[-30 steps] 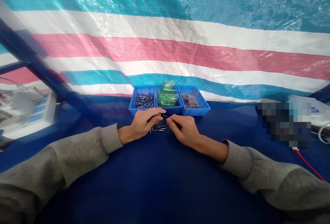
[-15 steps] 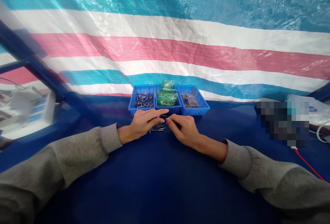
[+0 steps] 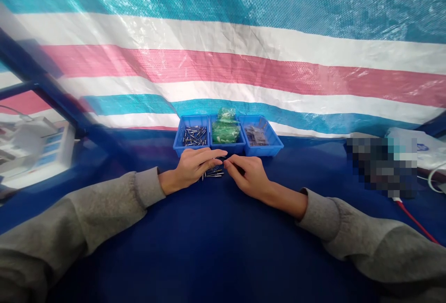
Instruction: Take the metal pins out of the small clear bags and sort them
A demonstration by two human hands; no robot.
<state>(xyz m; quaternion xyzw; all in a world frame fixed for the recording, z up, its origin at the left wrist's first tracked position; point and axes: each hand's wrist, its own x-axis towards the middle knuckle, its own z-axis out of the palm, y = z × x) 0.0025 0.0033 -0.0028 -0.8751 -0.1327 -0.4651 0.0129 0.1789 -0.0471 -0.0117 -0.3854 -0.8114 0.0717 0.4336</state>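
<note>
My left hand (image 3: 195, 167) is closed, thumb and forefinger nearly together around a thin metal rivet, of which only a sliver shows. Opposite it, my right hand (image 3: 248, 175) is pinched, its fingertips almost meeting those of the left; whatever lies in the pinch is hidden. Beneath the left fingers a small pile of metal blind rivets (image 3: 213, 173) lies on the blue table, partly covered by the hand. Just behind the hands, a blue bin (image 3: 176, 146) holds many more such rivets.
The middle bin (image 3: 228, 148) contains green plastic packets (image 3: 226, 131); the right bin (image 3: 275, 147) has clear small bags (image 3: 257, 135). A striped sheet (image 3: 223, 66) hangs behind. At right are a blurred-out object (image 3: 383, 166), a red cable (image 3: 418, 223) and a plastic bag (image 3: 425, 147).
My left thumb has moved up, closer to the forefinger, narrowing the gap where metal showed. My right hand has shifted very slightly left. The bins and pile are unchanged.
</note>
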